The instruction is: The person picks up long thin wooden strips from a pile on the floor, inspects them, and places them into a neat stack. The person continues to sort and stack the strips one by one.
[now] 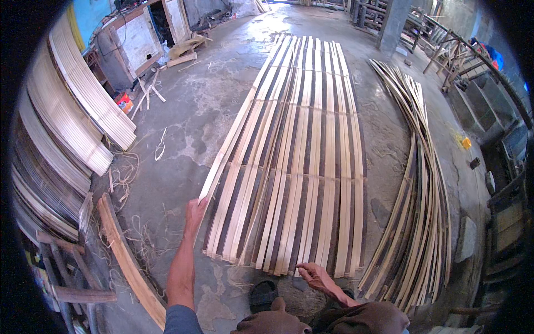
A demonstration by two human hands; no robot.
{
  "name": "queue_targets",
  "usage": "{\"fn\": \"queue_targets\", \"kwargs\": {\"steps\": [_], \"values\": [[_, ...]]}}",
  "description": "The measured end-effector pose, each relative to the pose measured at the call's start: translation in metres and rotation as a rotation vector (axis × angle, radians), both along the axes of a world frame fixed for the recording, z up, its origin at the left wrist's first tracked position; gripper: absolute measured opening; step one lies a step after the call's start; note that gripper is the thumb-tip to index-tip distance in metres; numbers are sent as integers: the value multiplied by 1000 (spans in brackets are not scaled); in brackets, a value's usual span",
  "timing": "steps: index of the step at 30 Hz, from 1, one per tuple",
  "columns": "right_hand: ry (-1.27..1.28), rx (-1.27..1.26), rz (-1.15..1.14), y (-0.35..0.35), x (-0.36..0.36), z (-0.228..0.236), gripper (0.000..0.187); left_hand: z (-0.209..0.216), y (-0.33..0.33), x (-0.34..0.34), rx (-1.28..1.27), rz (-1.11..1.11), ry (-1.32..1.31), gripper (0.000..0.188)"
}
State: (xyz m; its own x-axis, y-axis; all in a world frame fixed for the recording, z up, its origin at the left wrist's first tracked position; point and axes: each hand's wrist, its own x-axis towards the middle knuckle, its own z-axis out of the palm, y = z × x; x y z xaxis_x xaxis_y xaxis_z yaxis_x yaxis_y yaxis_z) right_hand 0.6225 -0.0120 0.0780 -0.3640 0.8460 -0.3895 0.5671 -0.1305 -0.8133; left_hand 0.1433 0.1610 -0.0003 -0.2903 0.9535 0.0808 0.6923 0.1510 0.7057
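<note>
Slats of pale and dark wood make up the long panel [297,177] lying on the concrete floor [189,139] in front of me, its near edge just beyond my sandal [263,295]. My left hand [196,209] grips the near end of a pale edge strip [223,158], which runs away along the panel's left side. My right hand [318,276] is at the near edge, fingers curled in; I can't tell whether they pinch a slat or only rest there. I judge that I'm setting that outer strip in line with the rest. The next move seems to call for a steady left grip, lowering the strip flat without twisting it, while the right keeps the slat ends even.
</note>
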Motion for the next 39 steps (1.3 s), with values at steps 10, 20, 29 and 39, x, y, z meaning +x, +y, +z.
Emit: {"fn": "queue_targets", "kwargs": {"steps": [10,20,29,39], "values": [[-21,-74,-15,-1,3,-4,36,5,-6,6,-15,-27,20,52],[-53,-33,18,0,7,-18,37,-21,-1,-12,-88,49,144,53],[-54,-33,12,1,6,-15,35,-32,-9,-13,-8,115,64,50],[-73,-56,14,1,9,-21,35,0,-9,-5,-63,115,79,55]]}}
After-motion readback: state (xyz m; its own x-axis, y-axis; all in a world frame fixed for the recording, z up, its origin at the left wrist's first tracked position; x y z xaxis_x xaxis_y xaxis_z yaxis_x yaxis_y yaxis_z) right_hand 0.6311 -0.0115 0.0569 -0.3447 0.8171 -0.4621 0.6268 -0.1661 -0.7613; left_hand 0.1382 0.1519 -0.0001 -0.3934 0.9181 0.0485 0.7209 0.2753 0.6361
